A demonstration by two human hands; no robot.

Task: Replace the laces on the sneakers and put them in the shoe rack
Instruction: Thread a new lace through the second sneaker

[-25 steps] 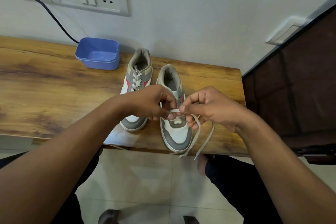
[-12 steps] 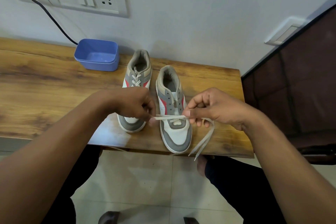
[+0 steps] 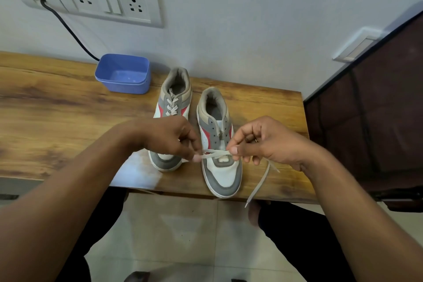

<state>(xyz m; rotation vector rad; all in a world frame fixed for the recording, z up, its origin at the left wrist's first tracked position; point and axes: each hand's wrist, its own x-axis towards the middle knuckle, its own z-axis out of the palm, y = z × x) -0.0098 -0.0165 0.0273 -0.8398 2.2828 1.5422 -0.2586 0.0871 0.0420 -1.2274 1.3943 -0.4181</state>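
Two grey, white and red sneakers stand side by side on a wooden table (image 3: 57,110), toes toward me. The left sneaker (image 3: 172,107) is laced. The right sneaker (image 3: 219,144) has bare upper eyelets. A cream lace (image 3: 215,153) stretches across its toe end. My left hand (image 3: 167,137) pinches one part of the lace at the left. My right hand (image 3: 267,142) pinches it at the right, and the free end of the lace hangs from that hand past the table's front edge.
A blue plastic tub (image 3: 123,73) sits at the back by the wall. A black cable (image 3: 68,27) runs from the wall switch panel (image 3: 103,0) down behind it. A dark fabric cabinet (image 3: 377,121) stands to the right. My knees are under the table's edge.
My hands have drawn apart from a tight cluster over the toe, pulling the lace out sideways between them. The hanging end has shifted to the right.
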